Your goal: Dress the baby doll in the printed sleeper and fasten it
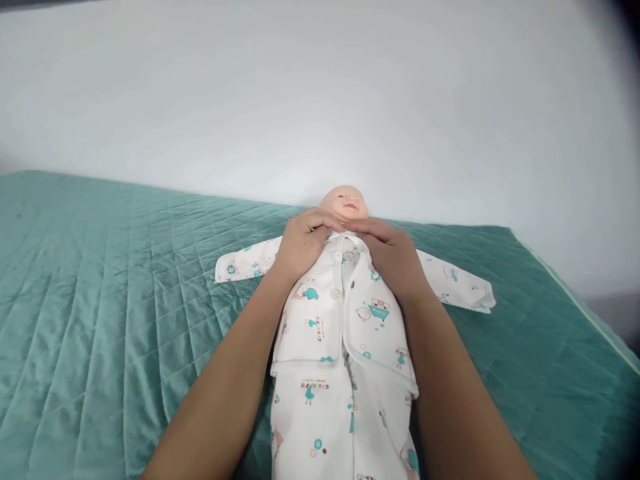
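A baby doll [345, 203] lies on its back, dressed in a white printed baby jacket [310, 327] with a cartoon pattern. At its collar, just below the doll's chin, my left hand [306, 241] has fingers and thumb closed on the neckline. Opposite it, my right hand [387, 252] curls over the other side of the collar, its thumb partly hidden beneath the fingers. The jacket's front panels meet loosely, with small buttons [338, 257] on one edge. Matching white printed trousers [315, 427] cover the lower body. Both sleeves stretch out sideways.
A green quilted cover [135, 300] lies under the doll, with a pale piped edge [570, 293] at the right. Behind the doll's head rises a plain white wall [300, 93].
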Available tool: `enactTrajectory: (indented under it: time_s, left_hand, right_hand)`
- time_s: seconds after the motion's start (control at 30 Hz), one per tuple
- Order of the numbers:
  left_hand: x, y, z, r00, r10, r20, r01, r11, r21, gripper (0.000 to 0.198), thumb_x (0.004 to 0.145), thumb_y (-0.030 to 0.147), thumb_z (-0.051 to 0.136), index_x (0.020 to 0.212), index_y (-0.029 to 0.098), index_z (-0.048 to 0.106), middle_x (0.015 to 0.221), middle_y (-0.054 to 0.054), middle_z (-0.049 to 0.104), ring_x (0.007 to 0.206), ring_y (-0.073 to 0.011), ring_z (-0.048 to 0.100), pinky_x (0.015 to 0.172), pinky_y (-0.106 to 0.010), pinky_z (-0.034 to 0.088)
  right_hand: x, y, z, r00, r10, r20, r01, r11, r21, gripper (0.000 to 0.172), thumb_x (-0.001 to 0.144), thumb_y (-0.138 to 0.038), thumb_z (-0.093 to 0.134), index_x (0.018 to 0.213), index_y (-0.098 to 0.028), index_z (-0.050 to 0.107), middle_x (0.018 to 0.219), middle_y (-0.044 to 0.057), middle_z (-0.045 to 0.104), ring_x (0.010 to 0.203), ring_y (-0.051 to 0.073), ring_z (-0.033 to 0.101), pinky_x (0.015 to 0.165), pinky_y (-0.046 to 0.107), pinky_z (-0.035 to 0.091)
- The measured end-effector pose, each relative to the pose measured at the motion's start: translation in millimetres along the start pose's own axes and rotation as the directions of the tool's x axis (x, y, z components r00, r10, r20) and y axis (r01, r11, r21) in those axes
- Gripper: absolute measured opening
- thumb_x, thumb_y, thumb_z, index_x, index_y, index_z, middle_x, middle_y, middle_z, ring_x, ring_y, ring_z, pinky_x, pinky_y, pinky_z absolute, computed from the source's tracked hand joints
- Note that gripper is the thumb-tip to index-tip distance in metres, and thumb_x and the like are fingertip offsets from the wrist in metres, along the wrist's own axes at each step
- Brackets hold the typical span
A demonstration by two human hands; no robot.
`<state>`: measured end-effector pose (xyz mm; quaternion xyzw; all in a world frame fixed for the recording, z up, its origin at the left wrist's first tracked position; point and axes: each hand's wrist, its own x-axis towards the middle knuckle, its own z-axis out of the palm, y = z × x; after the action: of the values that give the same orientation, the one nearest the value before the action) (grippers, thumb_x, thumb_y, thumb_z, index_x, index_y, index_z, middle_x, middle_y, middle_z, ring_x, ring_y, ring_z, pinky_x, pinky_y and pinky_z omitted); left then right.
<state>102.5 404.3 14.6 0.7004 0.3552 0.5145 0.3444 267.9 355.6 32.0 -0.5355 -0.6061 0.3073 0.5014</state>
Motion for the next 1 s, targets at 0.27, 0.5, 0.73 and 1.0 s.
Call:
enactTrajectory:
  time_s: [0.27,0.5,0.73,1.0]
  left_hand:
    - [-1,4,-1.1,0.998,0.022,0.055,-0.029,0.993,0.119,0.044,0.083,0.000,0.043,0.088,0.025,0.079,0.107,-0.001,0.073,0.106,-0.0155,0.066,0.101,-0.033,0.051]
    - [-1,1,-0.3,0.999,-0.009,0.042,0.001,0.985,0.172,0.041,0.084,0.002,0.045,0.089,0.025,0.079,0.106,-0.001,0.072,0.105,-0.0161,0.066,0.099,-0.033,0.051]
    - [-1,1,-1.0,0.998,-0.030,0.046,0.025,0.995,0.099,0.037,0.087,0.005,0.047,0.088,0.026,0.078,0.107,-0.001,0.073,0.107,-0.0159,0.066,0.105,-0.034,0.049]
    - [-3,4,-2.9,0.998,-0.023,0.062,0.016,0.994,0.108,0.039,0.087,0.004,0.045,0.095,0.024,0.078,0.110,-0.002,0.073,0.109,-0.0153,0.066,0.105,-0.032,0.049]
  right_hand:
    - [-1,4,2,0.990,0.020,-0.138,-0.022,1.000,-0.015,0.020,0.081,-0.022,0.057,0.082,-0.022,0.077,0.096,0.003,0.076,0.088,0.020,0.066,0.088,0.038,0.050]
    - [-2,8,3,0.982,-0.071,-0.173,0.057,0.995,-0.082,0.030,0.079,-0.013,0.052,0.077,-0.026,0.079,0.100,0.001,0.076,0.096,0.021,0.069,0.093,0.041,0.051]
    - [-11,-12,-8,0.991,-0.071,0.116,0.104,0.945,-0.309,0.031,0.092,-0.021,0.050,0.097,-0.030,0.079,0.118,-0.001,0.074,0.118,0.027,0.060,0.103,0.047,0.044]
    - [-28,-19,2,0.981,-0.029,0.193,0.100,0.924,-0.368,0.040,0.098,-0.050,0.049,0.128,-0.029,0.066,0.146,0.005,0.056,0.143,0.034,0.038,0.117,0.054,0.028]
